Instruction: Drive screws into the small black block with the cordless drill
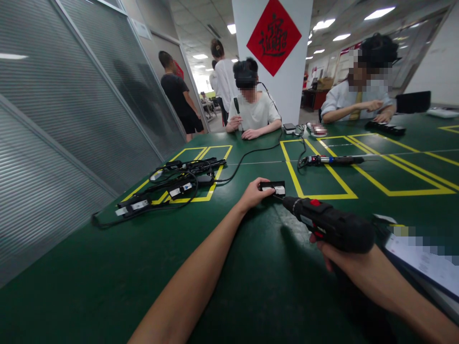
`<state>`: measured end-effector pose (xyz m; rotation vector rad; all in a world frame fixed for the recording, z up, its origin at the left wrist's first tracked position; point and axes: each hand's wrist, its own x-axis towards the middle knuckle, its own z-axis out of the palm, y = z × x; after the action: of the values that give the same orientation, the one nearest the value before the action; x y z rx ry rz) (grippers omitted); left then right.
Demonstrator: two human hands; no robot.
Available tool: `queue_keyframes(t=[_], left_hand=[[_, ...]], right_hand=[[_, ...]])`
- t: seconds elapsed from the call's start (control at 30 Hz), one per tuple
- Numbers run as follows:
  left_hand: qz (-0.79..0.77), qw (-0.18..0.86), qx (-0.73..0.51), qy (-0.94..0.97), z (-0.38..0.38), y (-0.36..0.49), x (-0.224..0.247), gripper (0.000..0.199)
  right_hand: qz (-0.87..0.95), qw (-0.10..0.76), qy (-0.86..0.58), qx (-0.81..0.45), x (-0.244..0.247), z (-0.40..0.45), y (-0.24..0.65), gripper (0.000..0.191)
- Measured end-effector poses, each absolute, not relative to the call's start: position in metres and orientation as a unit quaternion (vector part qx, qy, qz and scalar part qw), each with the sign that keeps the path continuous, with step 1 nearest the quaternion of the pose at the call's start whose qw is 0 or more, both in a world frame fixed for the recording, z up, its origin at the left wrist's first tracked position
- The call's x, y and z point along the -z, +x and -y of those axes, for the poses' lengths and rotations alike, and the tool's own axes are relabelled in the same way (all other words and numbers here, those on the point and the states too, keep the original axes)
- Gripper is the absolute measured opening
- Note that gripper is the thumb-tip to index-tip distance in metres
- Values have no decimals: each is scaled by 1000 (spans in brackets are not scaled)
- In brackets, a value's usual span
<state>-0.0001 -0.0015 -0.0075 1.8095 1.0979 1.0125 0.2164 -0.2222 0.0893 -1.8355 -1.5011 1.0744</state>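
Note:
My left hand [254,195] grips the left end of a small black box-like part [281,184] with a white label, holding it at the green table's surface. A black and red cordless drill [333,224] points left, its bit tip meeting the front side of that part. Around the drill's handle is my right hand [337,253], fingers closed; the handle itself is largely hidden. Whether the bit sits in a screw I cannot tell.
Black power strips with cables [179,184] lie on the green table [143,277] at left. An electric screwdriver [333,160] lies inside yellow tape outlines. Papers [423,258] lie at right. Two people sit across the table, one holding a screwdriver [236,106].

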Motion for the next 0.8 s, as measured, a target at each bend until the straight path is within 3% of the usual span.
queue_keyframes(t=[0.27,0.8], left_hand=[[-433,410,-397,698,3,0,6,52],[-433,399,-402,701,1,-1,9,52]], right_hand=[[574,276,-656,-405,-85,221,218,24],[584,266,-655,-399,-80,220,221,30]])
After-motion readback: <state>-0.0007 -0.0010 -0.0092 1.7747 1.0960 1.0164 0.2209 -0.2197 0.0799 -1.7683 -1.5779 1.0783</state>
